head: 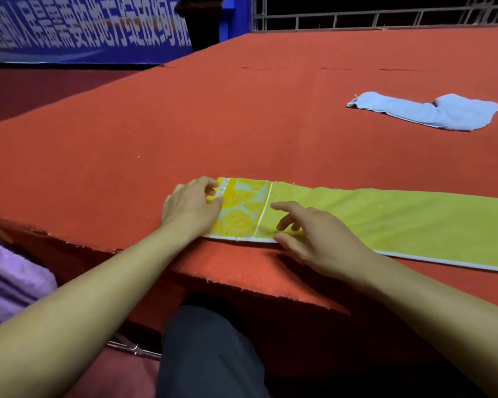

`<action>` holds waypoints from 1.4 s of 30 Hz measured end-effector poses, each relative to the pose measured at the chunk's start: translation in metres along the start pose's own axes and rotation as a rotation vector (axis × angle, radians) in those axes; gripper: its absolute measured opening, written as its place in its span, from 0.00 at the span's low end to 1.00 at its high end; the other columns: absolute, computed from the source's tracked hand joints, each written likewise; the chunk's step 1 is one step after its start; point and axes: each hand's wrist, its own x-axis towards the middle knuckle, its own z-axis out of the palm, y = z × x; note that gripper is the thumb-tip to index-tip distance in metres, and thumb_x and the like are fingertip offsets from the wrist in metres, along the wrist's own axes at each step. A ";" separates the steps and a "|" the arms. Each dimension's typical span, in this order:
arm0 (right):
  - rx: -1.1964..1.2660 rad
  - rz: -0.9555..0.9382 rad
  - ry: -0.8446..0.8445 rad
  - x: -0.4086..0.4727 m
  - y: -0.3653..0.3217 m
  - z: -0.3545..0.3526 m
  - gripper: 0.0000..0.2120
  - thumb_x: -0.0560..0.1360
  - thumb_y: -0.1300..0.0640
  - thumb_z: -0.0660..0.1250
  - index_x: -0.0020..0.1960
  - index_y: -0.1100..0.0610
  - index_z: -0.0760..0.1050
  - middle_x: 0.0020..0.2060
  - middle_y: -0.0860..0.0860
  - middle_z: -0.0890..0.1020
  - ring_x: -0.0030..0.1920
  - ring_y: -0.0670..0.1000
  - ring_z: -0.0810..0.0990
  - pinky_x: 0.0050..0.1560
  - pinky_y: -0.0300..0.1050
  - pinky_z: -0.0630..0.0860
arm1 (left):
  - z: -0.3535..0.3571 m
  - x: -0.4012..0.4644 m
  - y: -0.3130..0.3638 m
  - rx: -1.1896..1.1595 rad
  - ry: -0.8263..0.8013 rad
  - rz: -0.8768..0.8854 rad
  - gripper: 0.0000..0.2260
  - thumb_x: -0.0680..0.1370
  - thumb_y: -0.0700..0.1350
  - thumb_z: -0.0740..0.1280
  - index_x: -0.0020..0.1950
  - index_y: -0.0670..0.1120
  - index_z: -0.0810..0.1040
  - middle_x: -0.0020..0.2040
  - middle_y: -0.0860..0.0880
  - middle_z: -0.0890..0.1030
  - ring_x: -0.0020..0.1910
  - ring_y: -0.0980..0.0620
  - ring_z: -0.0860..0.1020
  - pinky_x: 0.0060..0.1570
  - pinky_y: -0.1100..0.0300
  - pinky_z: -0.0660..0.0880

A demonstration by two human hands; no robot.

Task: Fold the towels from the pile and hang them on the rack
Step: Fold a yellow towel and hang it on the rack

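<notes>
A long yellow-green towel (385, 222) lies flat along the near edge of the red table (242, 116), folded into a narrow strip, with an orange leaf-patterned band at its left end. My left hand (190, 206) pinches that left end between thumb and fingers. My right hand (308, 234) rests on the strip just right of the band, fingers spread and slightly bent. A light blue towel (431, 112) lies crumpled at the far right of the table. No rack is in view.
A purple cloth (9, 285) hangs at the lower left beside a metal bar (133, 350). A blue banner (84, 27) and a dark bin (204, 21) stand behind the table. A railing (385, 15) runs along the back.
</notes>
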 end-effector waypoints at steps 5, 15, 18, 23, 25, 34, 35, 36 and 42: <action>-0.055 0.180 0.091 -0.022 0.047 -0.026 0.19 0.78 0.53 0.66 0.68 0.46 0.70 0.47 0.37 0.78 0.51 0.47 0.75 0.52 0.48 0.73 | 0.030 0.040 0.034 0.008 -0.097 0.149 0.13 0.81 0.50 0.62 0.65 0.55 0.75 0.63 0.51 0.80 0.64 0.43 0.73 0.62 0.51 0.69; -0.056 0.323 0.101 -0.041 0.094 -0.046 0.19 0.77 0.56 0.68 0.67 0.49 0.72 0.47 0.39 0.79 0.49 0.47 0.78 0.51 0.47 0.75 | 0.047 0.086 0.009 0.187 -0.258 0.142 0.15 0.81 0.58 0.61 0.65 0.57 0.74 0.66 0.50 0.74 0.67 0.42 0.68 0.62 0.47 0.61; -0.051 0.307 0.104 -0.042 0.094 -0.045 0.18 0.78 0.55 0.67 0.67 0.48 0.72 0.47 0.38 0.78 0.51 0.47 0.77 0.53 0.49 0.75 | 0.050 0.093 -0.004 0.076 -0.266 0.149 0.10 0.82 0.53 0.61 0.62 0.56 0.77 0.64 0.50 0.77 0.66 0.42 0.70 0.63 0.46 0.64; -0.071 0.293 0.149 -0.055 0.099 -0.052 0.19 0.77 0.53 0.68 0.67 0.47 0.73 0.49 0.37 0.78 0.53 0.47 0.74 0.52 0.45 0.71 | 0.044 0.108 -0.011 -0.174 -0.139 0.083 0.10 0.79 0.46 0.68 0.60 0.49 0.79 0.56 0.45 0.82 0.58 0.44 0.78 0.56 0.55 0.71; -0.074 0.303 0.154 -0.062 0.101 -0.056 0.19 0.77 0.53 0.69 0.67 0.46 0.73 0.50 0.38 0.78 0.54 0.46 0.72 0.52 0.42 0.68 | 0.044 0.115 -0.015 -0.159 -0.155 0.042 0.12 0.78 0.47 0.69 0.60 0.49 0.79 0.55 0.46 0.81 0.57 0.44 0.78 0.55 0.54 0.70; -0.109 0.329 0.173 -0.108 0.112 -0.074 0.20 0.74 0.53 0.72 0.65 0.45 0.74 0.47 0.36 0.77 0.51 0.46 0.73 0.51 0.43 0.70 | 0.054 0.032 0.086 -0.210 -0.089 0.457 0.11 0.76 0.47 0.71 0.57 0.56 0.78 0.44 0.63 0.79 0.45 0.50 0.77 0.50 0.54 0.72; -0.111 0.323 0.179 -0.115 0.112 -0.078 0.20 0.74 0.54 0.72 0.65 0.46 0.74 0.46 0.35 0.77 0.50 0.47 0.74 0.51 0.44 0.70 | 0.056 0.011 0.102 -0.260 -0.183 0.528 0.10 0.75 0.48 0.71 0.56 0.56 0.78 0.42 0.66 0.78 0.42 0.53 0.76 0.48 0.56 0.72; -0.122 0.305 0.179 -0.122 0.112 -0.081 0.20 0.74 0.54 0.72 0.64 0.46 0.75 0.46 0.35 0.77 0.50 0.47 0.74 0.51 0.45 0.71 | 0.058 -0.010 0.116 -0.291 -0.262 0.593 0.10 0.75 0.49 0.72 0.56 0.57 0.79 0.41 0.67 0.78 0.42 0.56 0.76 0.48 0.57 0.72; -0.293 0.230 0.077 -0.148 0.118 -0.093 0.18 0.76 0.54 0.70 0.66 0.49 0.75 0.51 0.44 0.82 0.52 0.53 0.78 0.53 0.52 0.74 | 0.077 -0.051 0.134 -0.155 -0.364 0.737 0.17 0.70 0.66 0.70 0.56 0.63 0.77 0.47 0.61 0.79 0.48 0.58 0.75 0.49 0.57 0.74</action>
